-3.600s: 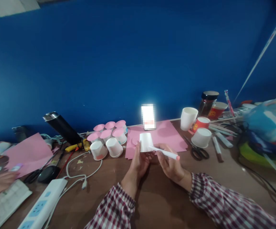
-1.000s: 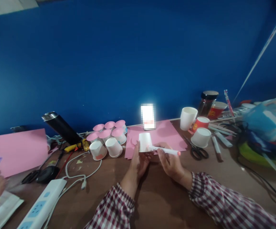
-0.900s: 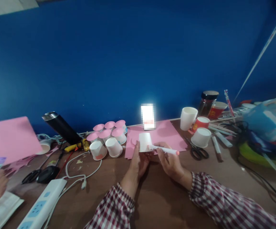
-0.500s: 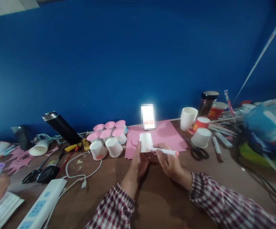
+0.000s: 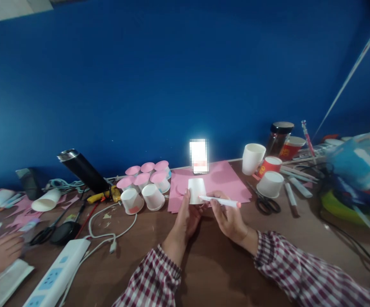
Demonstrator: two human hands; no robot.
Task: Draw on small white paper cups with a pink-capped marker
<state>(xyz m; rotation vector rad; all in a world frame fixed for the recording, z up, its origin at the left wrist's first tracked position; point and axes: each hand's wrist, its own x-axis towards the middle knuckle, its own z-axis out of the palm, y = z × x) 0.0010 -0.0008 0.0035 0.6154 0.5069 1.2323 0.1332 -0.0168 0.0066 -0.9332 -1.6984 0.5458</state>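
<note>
My left hand (image 5: 185, 218) is closed around a white paper cup (image 5: 197, 190), which is held bottom up over the table edge of the pink paper sheets (image 5: 226, 181). Between the fingers of my right hand (image 5: 229, 219) is a white marker (image 5: 221, 201) with an orange-pink end; its tip is at the lower right side of the cup. Behind the cup stands a bright, blurred-out screen (image 5: 199, 157). To the left are two upturned white cups (image 5: 153, 197) and several cups with pink tops (image 5: 142, 180).
Scissors (image 5: 268, 206), an upturned white cup (image 5: 270, 184), red cups and pens lie to the right. On the left are a power strip (image 5: 55, 273), a white cable, a black bottle (image 5: 82, 170) and another person's hand (image 5: 1, 256) beside pink scraps.
The other person's hand at the far left has moved right, and the white cup lying near it has shifted left. My hands, the cup and the marker have barely moved.
</note>
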